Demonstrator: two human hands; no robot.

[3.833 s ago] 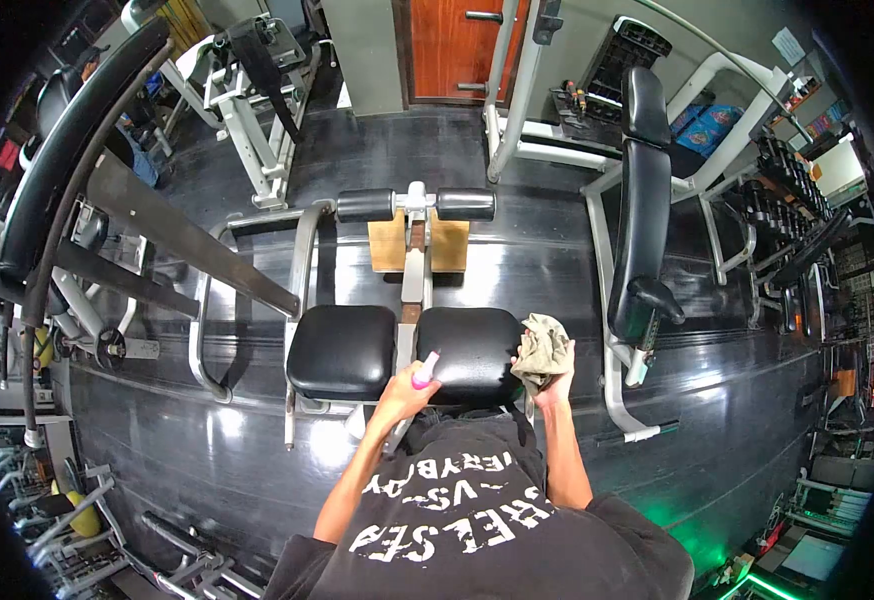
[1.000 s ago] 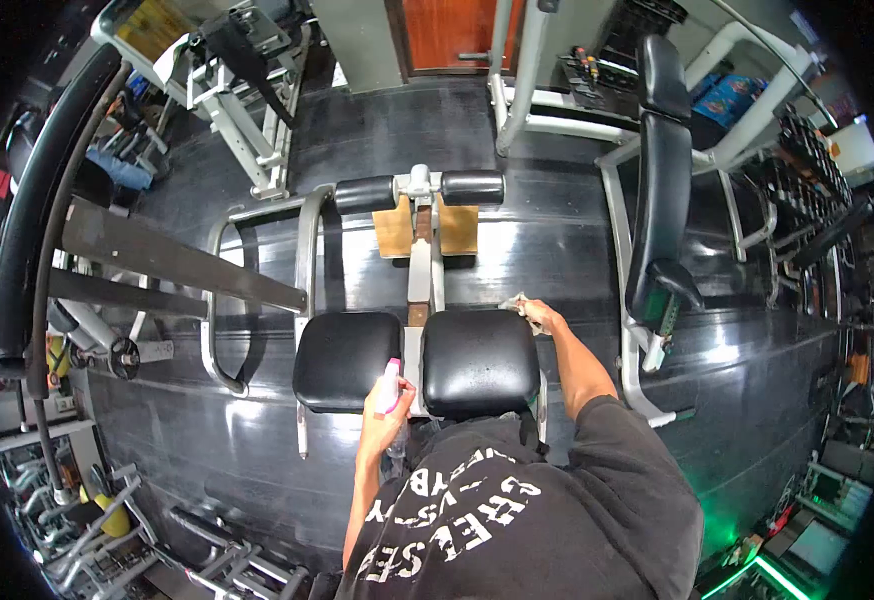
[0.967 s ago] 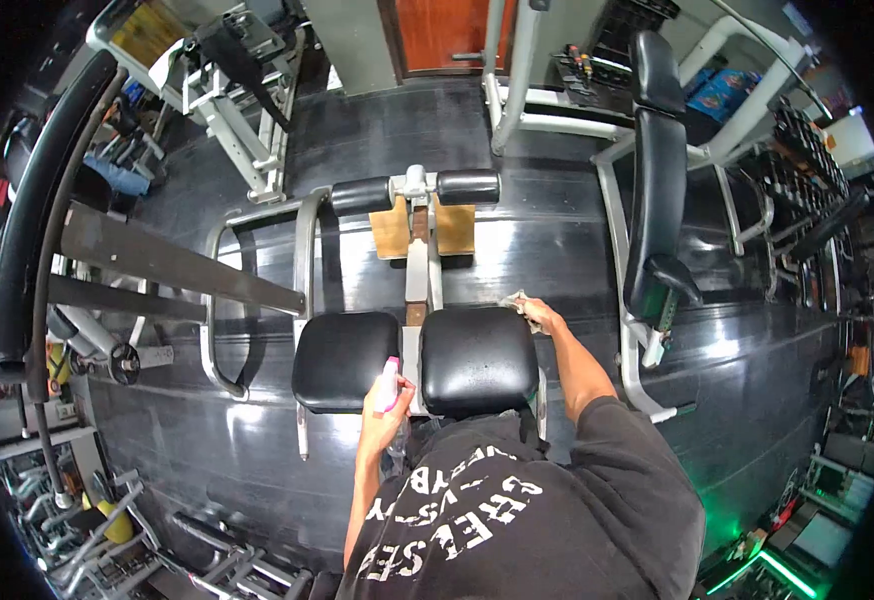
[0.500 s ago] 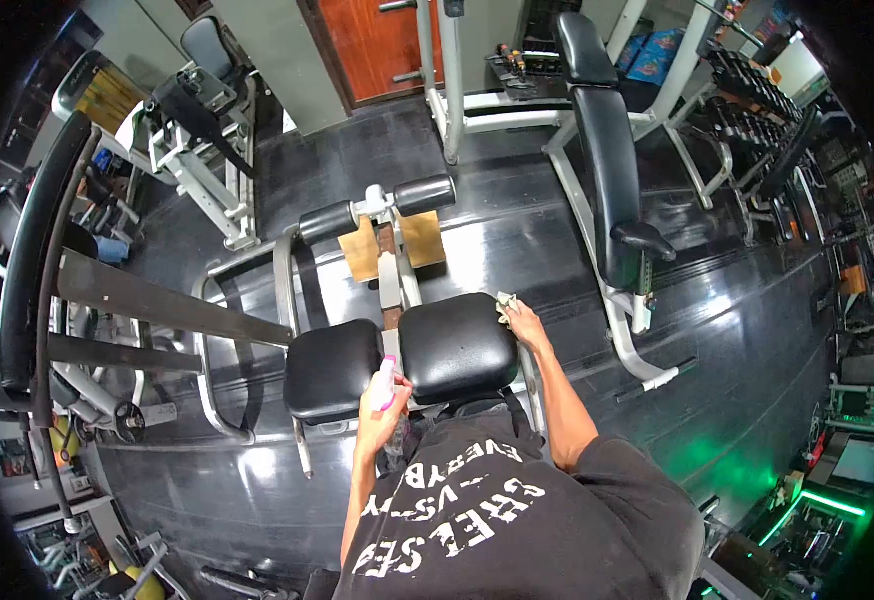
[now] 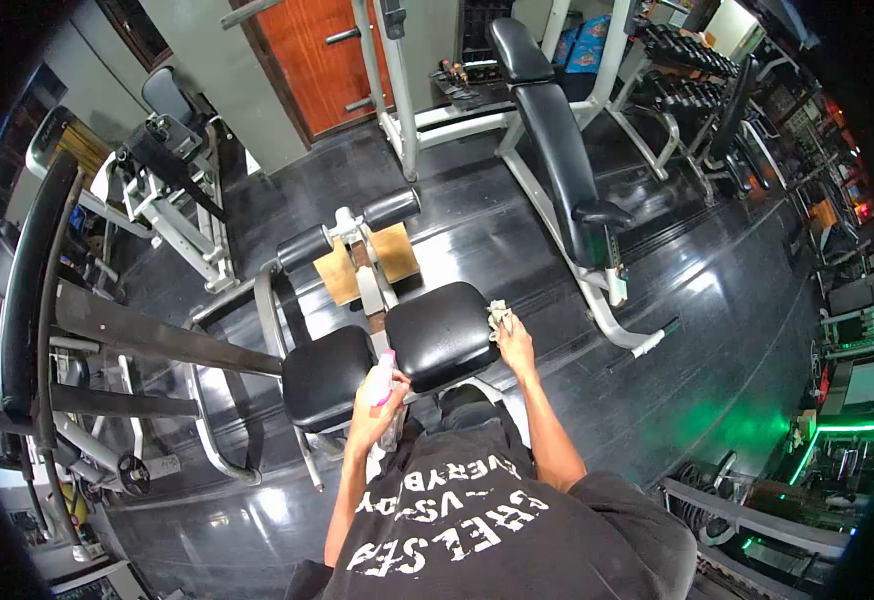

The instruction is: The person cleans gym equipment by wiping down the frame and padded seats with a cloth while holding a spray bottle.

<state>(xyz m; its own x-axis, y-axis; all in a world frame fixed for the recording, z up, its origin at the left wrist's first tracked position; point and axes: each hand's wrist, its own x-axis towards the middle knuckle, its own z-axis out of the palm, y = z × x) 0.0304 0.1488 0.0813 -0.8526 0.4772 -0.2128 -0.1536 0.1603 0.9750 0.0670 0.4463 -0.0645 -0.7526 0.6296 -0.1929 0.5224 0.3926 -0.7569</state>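
Note:
My left hand (image 5: 379, 392) is wrapped round a white and pink spray bottle (image 5: 384, 376), held over the gap between two black seat pads. In my right hand (image 5: 515, 344) is a crumpled pale cloth (image 5: 499, 319), at the right edge of the right seat pad (image 5: 441, 333). The left seat pad (image 5: 327, 376) lies below and left of the bottle. Both pads belong to a machine with a grey metal frame and black foam rollers (image 5: 392, 207) at its far end.
A black incline bench (image 5: 560, 140) stands ahead on the right. To the left, a tall black backrest (image 5: 32, 290) rises on grey beams (image 5: 157, 332). Dumbbell racks (image 5: 692, 90) stand at the far right, and a red-brown door (image 5: 319, 65) is at the back.
The view has turned and shifted, so the machines sit further left. My right hand and the cloth have moved slightly along the pad's right edge. The left hand still holds the bottle.

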